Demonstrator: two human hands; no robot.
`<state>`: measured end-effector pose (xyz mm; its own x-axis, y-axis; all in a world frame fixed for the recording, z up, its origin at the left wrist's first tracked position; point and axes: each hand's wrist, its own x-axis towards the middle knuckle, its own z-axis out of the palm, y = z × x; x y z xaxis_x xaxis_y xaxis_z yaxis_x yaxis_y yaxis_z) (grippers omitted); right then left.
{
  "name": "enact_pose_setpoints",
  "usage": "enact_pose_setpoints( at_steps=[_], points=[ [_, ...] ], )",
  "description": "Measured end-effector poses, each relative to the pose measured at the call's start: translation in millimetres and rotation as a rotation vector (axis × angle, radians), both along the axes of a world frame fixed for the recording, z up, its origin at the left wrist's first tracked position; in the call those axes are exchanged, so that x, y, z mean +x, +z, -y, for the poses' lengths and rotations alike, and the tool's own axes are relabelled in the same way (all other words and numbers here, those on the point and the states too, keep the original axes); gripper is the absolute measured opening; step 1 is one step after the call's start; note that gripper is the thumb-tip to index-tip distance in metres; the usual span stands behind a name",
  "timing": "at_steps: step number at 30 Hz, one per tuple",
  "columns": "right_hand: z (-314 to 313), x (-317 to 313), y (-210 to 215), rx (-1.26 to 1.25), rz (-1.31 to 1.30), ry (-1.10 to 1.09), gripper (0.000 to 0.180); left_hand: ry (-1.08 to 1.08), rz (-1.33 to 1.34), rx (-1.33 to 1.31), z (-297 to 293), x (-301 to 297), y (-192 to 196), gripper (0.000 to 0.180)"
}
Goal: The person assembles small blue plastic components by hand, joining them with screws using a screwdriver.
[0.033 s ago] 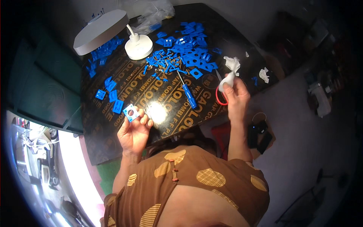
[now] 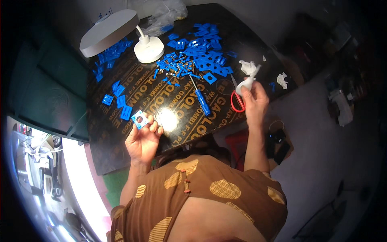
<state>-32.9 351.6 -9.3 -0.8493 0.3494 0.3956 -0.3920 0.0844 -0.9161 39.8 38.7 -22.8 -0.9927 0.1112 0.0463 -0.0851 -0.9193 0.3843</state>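
Note:
Between the thumb and fingers of my left hand (image 2: pixel 144 139) is a square blue plate (image 2: pixel 139 119) with a round hole, tilted over the table's near left part. My right hand (image 2: pixel 256 103) is closed around a small white squeeze bottle (image 2: pixel 244 85), its narrow tip pointing up and away. Crumpled white tissue (image 2: pixel 247 67) lies just beyond that tip. Partly behind the bottle are scissors (image 2: pixel 238 102) with red handles. A blue-handled screwdriver (image 2: pixel 202 103) lies between my hands. Several blue pieces (image 2: pixel 121 101) lie just past my left hand.
A heap of blue plates (image 2: pixel 207 54) and a pile of small blue parts and screws (image 2: pixel 173 66) cover the far middle. A white lamp (image 2: pixel 148 50) stands at the back left, before a clear plastic bag (image 2: pixel 167 18). More tissue (image 2: pixel 282 81) lies at the right edge.
My right hand has shifted slightly to the right and away with the bottle, whose tip now leans further right. My left hand keeps its place with the plate.

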Motion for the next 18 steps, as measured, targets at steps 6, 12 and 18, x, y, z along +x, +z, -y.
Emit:
enact_pose_setpoints(
  at_steps=[6,12,18],
  points=[
    [-41,-42,-27,0.496,0.110,-0.237,0.023,0.043,-0.021,0.002,5,-2,-3,0.040],
    [-49,-53,-44,0.639,0.157,-0.279,0.022,0.071,0.001,0.030,11,5,0,0.043],
    [-58,-52,-47,0.692,0.216,-0.250,0.026,0.089,-0.005,0.077,17,9,-3,0.042]
  ],
)
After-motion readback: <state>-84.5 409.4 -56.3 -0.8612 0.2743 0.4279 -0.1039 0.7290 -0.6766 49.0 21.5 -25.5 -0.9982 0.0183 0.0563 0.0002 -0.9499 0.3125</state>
